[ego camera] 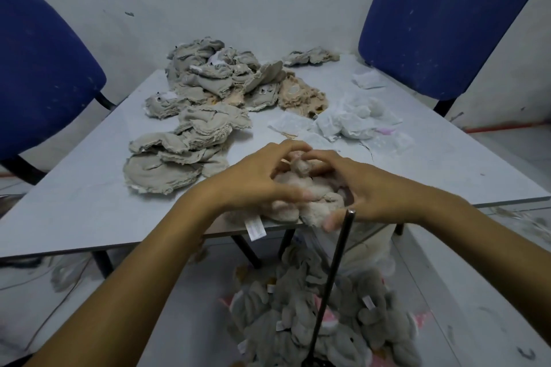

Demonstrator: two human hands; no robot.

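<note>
Plush skin [304,197] — beige, crumpled — sits at the near edge of the table [89,202], its white label [255,226] hanging over the rim. Left hand [259,179] and right hand [369,191] cup it from either side. Fingers curled, tips meeting on top and pinching a small fabric nub; right thumb blurred. Metal rod [337,271] stands just in front of the right hand. Grey fabric pieces [205,80] heaped toward the far left corner, white bags [354,119] toward the right edge. Grey plush pile [298,322] on the floor below.
</note>
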